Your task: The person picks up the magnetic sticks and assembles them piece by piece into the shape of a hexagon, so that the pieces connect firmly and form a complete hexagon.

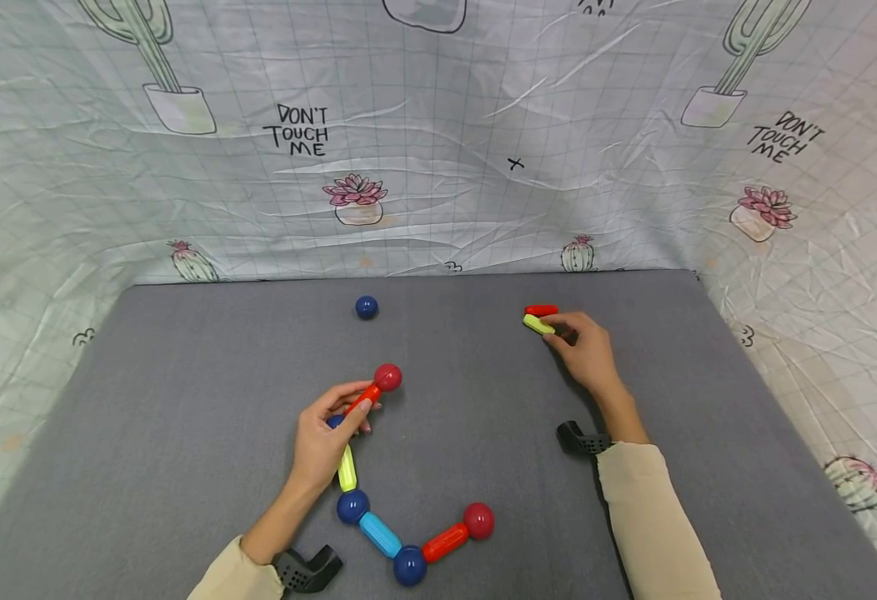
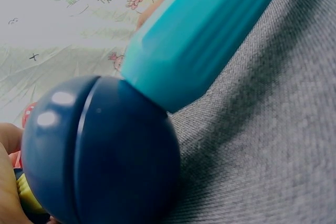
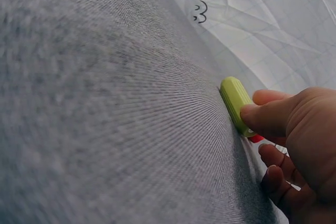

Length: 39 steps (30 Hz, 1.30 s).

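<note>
My left hand (image 1: 326, 437) grips a red rod (image 1: 363, 398) with a red ball (image 1: 388, 377) at its far end. Under that hand, a partly hidden blue ball (image 1: 335, 422) joins the red rod to a yellow-green rod (image 1: 347, 469). From there the chain runs through a blue ball (image 1: 353, 507), a light-blue rod (image 1: 380, 535), another blue ball (image 1: 410, 566) and a second red rod (image 1: 445, 542) to a red ball (image 1: 479, 521). At the back right my right hand (image 1: 584, 346) pinches a loose yellow-green rod (image 3: 236, 104) between thumb and fingers.
A loose red rod (image 1: 541, 310) lies just behind the pinched rod. One blue ball (image 1: 367, 307) sits alone near the back of the grey table (image 1: 468, 433). A printed cloth (image 1: 446, 200) hangs behind the table and along its sides.
</note>
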Motion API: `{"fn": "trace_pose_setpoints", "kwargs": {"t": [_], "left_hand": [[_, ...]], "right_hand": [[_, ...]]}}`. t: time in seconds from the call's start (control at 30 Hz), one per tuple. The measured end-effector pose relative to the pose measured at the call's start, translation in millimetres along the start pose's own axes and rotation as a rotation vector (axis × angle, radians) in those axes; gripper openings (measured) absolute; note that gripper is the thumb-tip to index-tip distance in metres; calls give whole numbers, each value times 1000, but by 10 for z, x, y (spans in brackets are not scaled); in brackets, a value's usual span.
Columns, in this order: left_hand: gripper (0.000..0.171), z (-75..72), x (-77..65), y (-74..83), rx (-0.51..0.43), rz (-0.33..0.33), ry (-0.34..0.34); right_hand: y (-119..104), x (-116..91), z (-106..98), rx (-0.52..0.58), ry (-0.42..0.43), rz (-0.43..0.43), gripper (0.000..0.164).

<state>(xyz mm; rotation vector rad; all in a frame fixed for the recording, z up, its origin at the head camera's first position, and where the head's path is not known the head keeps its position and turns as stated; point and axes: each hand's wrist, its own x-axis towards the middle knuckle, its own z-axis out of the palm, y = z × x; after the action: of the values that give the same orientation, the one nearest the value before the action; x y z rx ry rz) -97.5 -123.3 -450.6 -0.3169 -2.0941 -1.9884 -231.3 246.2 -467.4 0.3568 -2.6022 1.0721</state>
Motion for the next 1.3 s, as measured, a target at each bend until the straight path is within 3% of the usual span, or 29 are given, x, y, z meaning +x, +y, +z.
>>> {"fn": "trace_pose_setpoints", "kwargs": {"t": [0.3,0.77,1.3], "left_hand": [[23,-8,11,-4,7,3,-7],[23,-21,26,-8,-1,0,-8],[23,-36,53,7,-5,12,-11]], "right_hand": [[-3,0,27,-49,1,11,26],[-75,8,31,-40,18,-3,24],[-491,78,125,198,-66,3,27]]}}
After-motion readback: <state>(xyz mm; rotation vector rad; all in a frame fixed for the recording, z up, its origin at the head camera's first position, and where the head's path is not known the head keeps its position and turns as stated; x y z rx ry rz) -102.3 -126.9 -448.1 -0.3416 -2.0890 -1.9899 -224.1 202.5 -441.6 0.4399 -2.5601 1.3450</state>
